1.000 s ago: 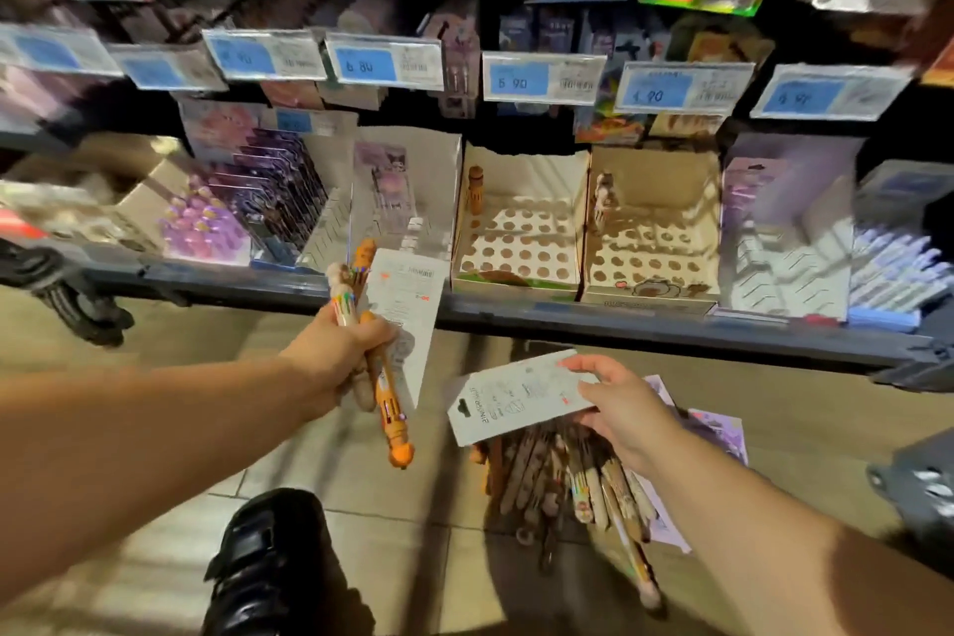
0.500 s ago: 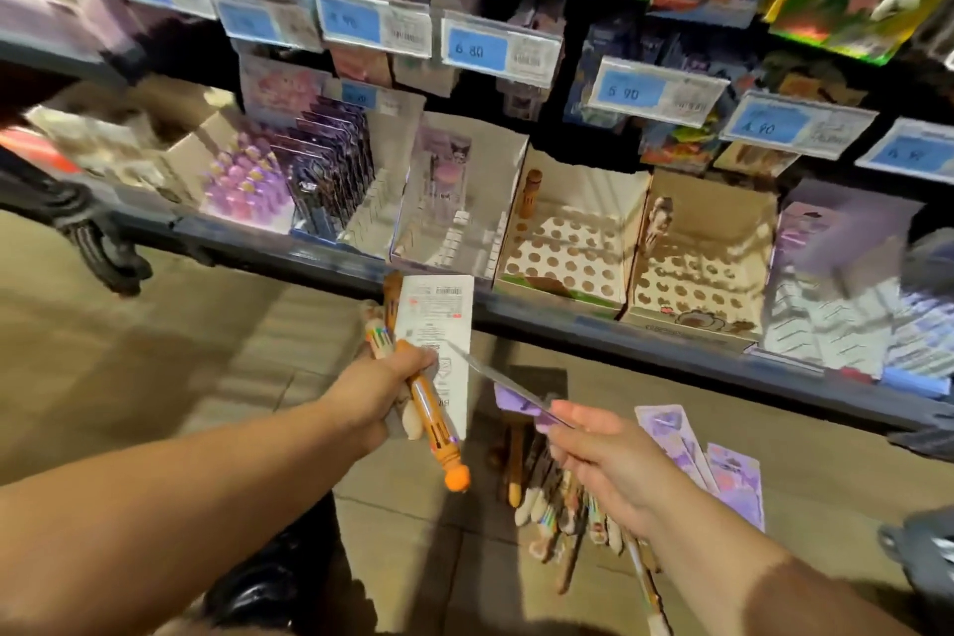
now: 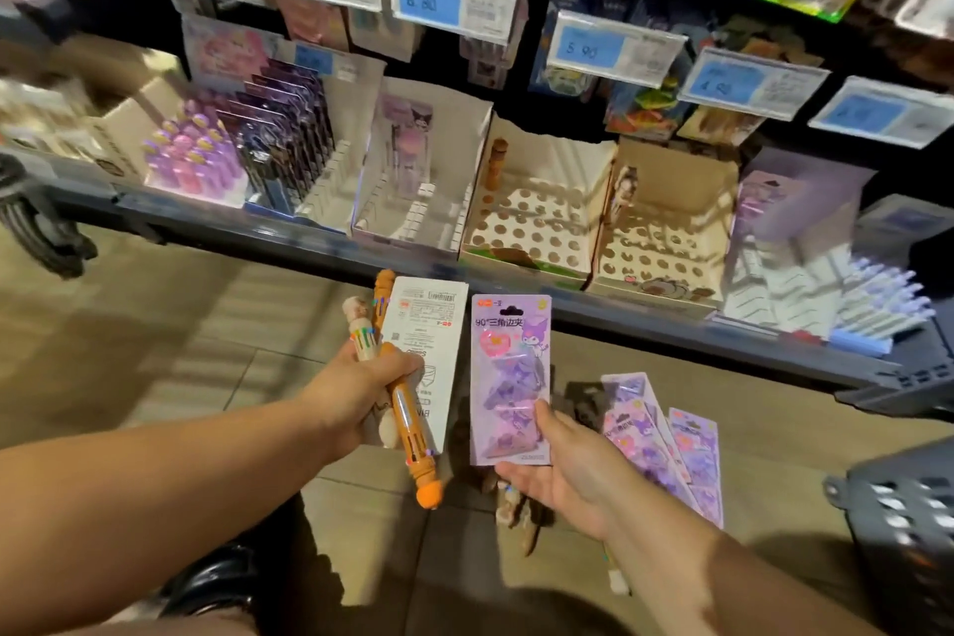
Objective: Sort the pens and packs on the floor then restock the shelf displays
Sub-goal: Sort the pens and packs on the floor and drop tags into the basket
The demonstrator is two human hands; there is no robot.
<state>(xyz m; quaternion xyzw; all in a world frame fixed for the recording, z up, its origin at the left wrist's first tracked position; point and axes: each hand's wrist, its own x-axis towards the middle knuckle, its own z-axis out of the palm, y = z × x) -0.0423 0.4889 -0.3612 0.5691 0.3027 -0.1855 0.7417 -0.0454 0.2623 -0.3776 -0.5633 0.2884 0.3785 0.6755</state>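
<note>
My left hand (image 3: 356, 395) grips a bundle: an orange multicolour pen (image 3: 410, 421), a cream pen (image 3: 360, 333) and a white-backed pack (image 3: 428, 351). My right hand (image 3: 560, 473) holds a purple clip pack (image 3: 511, 377) upright by its lower edge, printed front facing me. More purple packs (image 3: 666, 439) lie on the floor to the right. A heap of pens (image 3: 516, 506) lies on the floor, mostly hidden behind my right hand. On the shelf stand two cardboard pen displays (image 3: 537, 217) (image 3: 666, 232) with round holes, each with one pen in it.
The shelf edge (image 3: 289, 235) runs across just above my hands. Purple pen boxes (image 3: 206, 155) and a slotted pack display (image 3: 418, 181) stand on the shelf's left. A dark basket (image 3: 908, 516) sits at the right. My black shoe (image 3: 217, 578) is below.
My right hand has turned the pack from white back through edge-on to purple front and raised it beside the left hand's bundle. The view has shifted left.
</note>
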